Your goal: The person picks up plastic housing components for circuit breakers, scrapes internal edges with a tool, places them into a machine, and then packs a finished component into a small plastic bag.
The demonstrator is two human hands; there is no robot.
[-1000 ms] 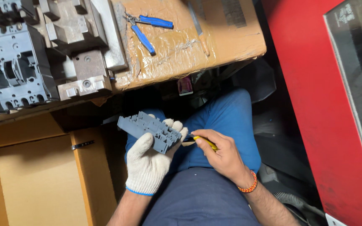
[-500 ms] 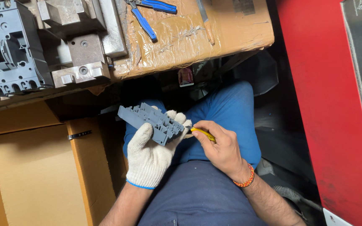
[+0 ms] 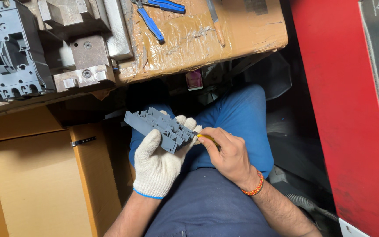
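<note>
Cardboard wrapped in shiny brown tape covers the worktop (image 3: pixel 224 39) at the top of the view, with a red panel (image 3: pixel 330 114) running down the right side and open cardboard boxes (image 3: pixel 40 184) at the lower left. Below the bench edge the person sits with blue-clad knees (image 3: pixel 237 127) drawn up, and both hands work over the lap.

The left hand (image 3: pixel 159 162), in a white knitted glove with a blue cuff, is closed around a grey moulded plastic part (image 3: pixel 159 128); the thumb lies along the near side and the fingers curl up behind it, so the part sits tilted, its long end pointing up and to the left. The right hand (image 3: pixel 229 156) is bare, with a beaded orange band (image 3: pixel 253 189) at the wrist. Its fingers are pinched tight on a small yellow-handled tool (image 3: pixel 208 139), and the tool's tip meets the right-hand end of the grey part, just beside the gloved fingertips.

On the worktop lie blue-handled pliers (image 3: pixel 156 15). To their left stand grey metal blocks (image 3: pixel 84 52), and at the far left sits a larger grey plastic housing (image 3: pixel 9 52) with round openings along its lower edge.
</note>
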